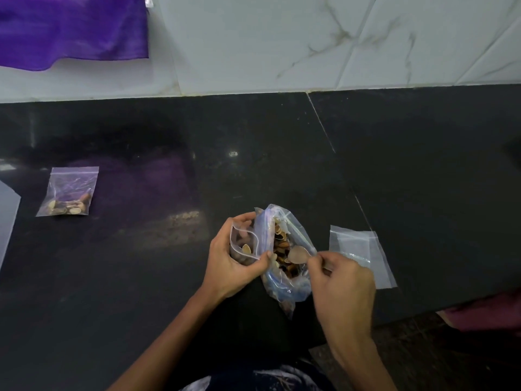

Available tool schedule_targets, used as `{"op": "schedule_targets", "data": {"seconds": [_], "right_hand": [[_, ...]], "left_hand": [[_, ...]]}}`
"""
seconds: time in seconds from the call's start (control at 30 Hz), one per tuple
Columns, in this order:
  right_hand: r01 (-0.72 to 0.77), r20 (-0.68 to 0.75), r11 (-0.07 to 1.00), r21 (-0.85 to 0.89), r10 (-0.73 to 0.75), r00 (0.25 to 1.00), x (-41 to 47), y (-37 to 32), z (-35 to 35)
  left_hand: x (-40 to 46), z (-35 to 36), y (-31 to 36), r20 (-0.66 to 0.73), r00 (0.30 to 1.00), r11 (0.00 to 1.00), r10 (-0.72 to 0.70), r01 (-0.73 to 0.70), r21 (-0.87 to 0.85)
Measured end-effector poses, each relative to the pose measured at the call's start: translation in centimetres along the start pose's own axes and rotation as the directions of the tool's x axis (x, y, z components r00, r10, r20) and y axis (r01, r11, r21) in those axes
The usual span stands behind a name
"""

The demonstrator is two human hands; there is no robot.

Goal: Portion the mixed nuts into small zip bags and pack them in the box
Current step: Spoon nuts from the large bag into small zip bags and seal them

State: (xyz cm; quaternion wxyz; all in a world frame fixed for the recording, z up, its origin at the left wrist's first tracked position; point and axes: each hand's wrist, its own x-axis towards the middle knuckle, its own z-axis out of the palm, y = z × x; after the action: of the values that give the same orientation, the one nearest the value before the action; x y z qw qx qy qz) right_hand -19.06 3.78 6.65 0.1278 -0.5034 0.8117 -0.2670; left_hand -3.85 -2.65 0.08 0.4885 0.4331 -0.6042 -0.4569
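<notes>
- Your left hand (229, 263) grips a small zip bag (244, 246) by its open mouth, fingers curled round it; a few nuts sit in it already.
- Your right hand (342, 280) pinches the handle of a spoon (298, 254). Its bowl hangs over the mouth of the big nut bag (284, 255) and looks empty or near empty; hard to tell at this angle.
- The big nut bag stands open between your two hands, near the counter's front edge, touching the small bag. Plenty of mixed nuts (282, 244) left in it.
- Done so far, as far as I can see: one filled zip bag (67, 193) lying flat on the counter (394, 165) far left, well apart from you. Looks closed, but I can't confirm the seal.
- In hand: second portion, partly filled. My read is you need more scoops before sealing.
- Waiting: empty zip bags (361, 255) lying flat just right of the nut bag, partly under your right hand. Count unclear; the clear plastic overlaps.
- The box is not in view, so packing appears not started. A pale flat edge (7, 218) at far left could be something relevant; can't tell.
- Estimate: early. One bag done, one underway, sealing and boxing all left.
</notes>
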Motion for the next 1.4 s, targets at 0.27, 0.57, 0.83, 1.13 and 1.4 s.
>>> {"op": "schedule_targets", "data": {"seconds": [0.27,0.57,0.83,1.13,1.4], "right_hand": [[-0.153,0.002,0.976,0.155,0.155,0.988,1.8,-0.5,1.5],[-0.103,0.065,0.978,0.18,0.093,0.994,1.9,-1.6,2.6],[-0.593,0.455,0.603,0.534,0.386,0.803,3.7,-0.9,2.5],[-0.645,0.484,0.445,0.621,0.429,0.762,2.0,0.2,0.0],[-0.605,0.434,0.48,0.635,0.427,0.793,0.5,1.5,-0.9]], "left_hand": [[1.5,-0.4,-0.6,0.026,0.999,0.998,-0.043,0.042,0.042],[2.2,-0.3,-0.3,0.126,0.987,0.995,-0.1,0.1,0.007],[2.1,-0.4,-0.4,0.134,0.988,0.997,-0.082,0.08,0.015],[1.3,-0.3,-0.3,0.052,0.998,1.0,-0.022,0.023,-0.012],[1.2,-0.6,0.6,-0.005,1.0,0.999,0.018,-0.018,0.03]]}}
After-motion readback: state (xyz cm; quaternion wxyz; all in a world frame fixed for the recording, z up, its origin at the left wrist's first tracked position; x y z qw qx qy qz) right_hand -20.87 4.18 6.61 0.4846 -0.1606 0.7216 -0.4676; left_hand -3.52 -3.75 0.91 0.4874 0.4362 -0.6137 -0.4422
